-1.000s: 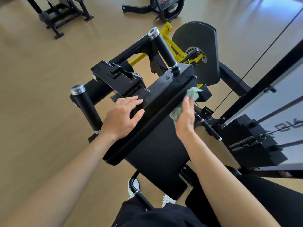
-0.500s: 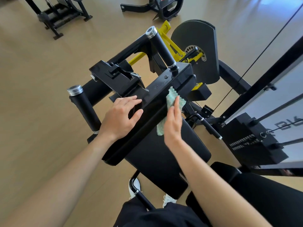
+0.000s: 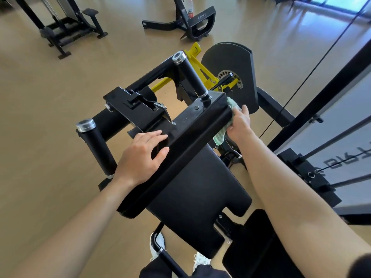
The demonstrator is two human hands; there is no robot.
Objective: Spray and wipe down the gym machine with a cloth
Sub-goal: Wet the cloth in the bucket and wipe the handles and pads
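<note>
Wiping under way, about midway by my guess. Right hand (image 3: 239,122) lies over cloth (image 3: 219,136) with fingers fairly straight. It presses the cloth against the far right end of the top pad (image 3: 180,157) on the machine (image 3: 140,105). Cloth is green and bunched; one corner pokes out above the fingers, a tail hangs below the palm. Left hand (image 3: 143,157) is open and holds nothing. It rests on the frame just behind the same pad, thumb on the pad's edge; looks like bracing.

No spray in either hand. A bottle (image 3: 189,8) stands by another machine, well apart across the floor (image 3: 50,117); too small to tell if it is the spray.

Done: cannot confirm. The black surfaces show no wet streaks or clean patches. With the cloth working, spraying of this part is probably past.

Left, in my judgement: the rest of the top pad, lower pad (image 3: 196,197), handles (image 3: 190,76), yellow lever (image 3: 195,51) and frame. The cloth touches none of these now
</note>
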